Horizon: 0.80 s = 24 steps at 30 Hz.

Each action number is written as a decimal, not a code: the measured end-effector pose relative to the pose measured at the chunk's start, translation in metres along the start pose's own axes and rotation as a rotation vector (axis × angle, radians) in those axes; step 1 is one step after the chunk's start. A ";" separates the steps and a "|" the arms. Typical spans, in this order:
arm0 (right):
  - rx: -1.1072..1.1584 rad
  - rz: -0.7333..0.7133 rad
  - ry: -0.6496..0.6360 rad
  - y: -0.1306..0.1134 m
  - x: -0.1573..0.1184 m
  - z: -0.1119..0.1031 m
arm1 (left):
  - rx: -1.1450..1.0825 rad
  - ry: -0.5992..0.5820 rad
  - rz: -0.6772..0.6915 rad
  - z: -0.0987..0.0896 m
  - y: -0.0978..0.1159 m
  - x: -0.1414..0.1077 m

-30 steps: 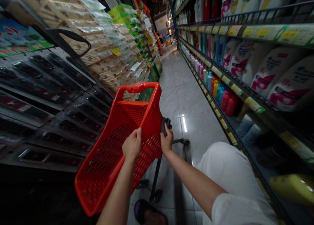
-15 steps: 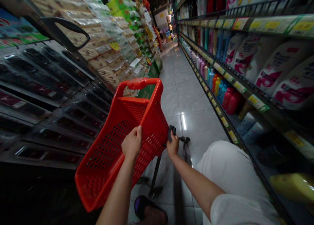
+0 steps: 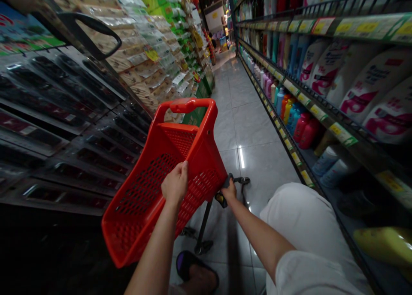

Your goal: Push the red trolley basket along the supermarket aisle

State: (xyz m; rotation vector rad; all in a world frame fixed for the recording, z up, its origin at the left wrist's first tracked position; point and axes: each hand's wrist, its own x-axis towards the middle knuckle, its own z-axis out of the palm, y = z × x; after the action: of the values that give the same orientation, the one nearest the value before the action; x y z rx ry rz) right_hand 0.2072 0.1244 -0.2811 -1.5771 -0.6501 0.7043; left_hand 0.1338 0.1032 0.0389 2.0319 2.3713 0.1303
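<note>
A red plastic shopping cart (image 3: 206,158) with a mesh-sided basket stands slanted in front of me on dark legs. My left hand (image 3: 175,184) is closed round the basket's near top rim, thumb on top. My right hand (image 3: 230,189) is low at the cart's right side, closed on a dark handle-like piece (image 3: 228,180). Just below those fingers shows a black part with a yellow patch (image 3: 221,199); whether it belongs to the same piece I cannot tell. The basket's inside shows no goods.
Shelves of shampoo bottles (image 3: 370,87) run along the right. Packaged goods (image 3: 128,67) are stacked on the left, behind a rack of boxed dark items (image 3: 64,93) and a black handle (image 3: 93,29). Grey tiled floor (image 3: 249,119) leads away. My slippered foot (image 3: 185,265) is below the cart.
My right hand has turned and shifted slightly right, and the black part with yellow now shows beneath it. The cart appears slightly farther right in view, my left hand still on its rim.
</note>
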 end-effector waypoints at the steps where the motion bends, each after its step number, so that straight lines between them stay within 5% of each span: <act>1: -0.009 0.021 0.005 0.000 0.001 0.000 | -0.003 0.002 0.003 0.000 0.000 0.000; 10: 0.044 0.198 0.039 -0.023 -0.009 0.000 | -0.040 -0.020 0.023 0.002 -0.003 0.002; 16: 0.081 -0.150 0.067 -0.108 -0.007 -0.001 | -0.154 -0.033 0.070 0.003 -0.007 0.006; 19: 0.036 -0.312 -0.003 -0.129 -0.009 -0.012 | -0.191 -0.043 0.087 0.002 -0.008 0.006; 24: -0.004 -0.127 0.033 -0.123 -0.015 -0.019 | -0.199 -0.049 0.089 0.000 -0.007 0.004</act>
State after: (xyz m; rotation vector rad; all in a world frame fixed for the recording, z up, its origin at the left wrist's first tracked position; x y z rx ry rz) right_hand 0.2097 0.1151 -0.1559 -1.5340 -0.7209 0.5820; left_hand 0.1259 0.1061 0.0388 2.0224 2.1448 0.3012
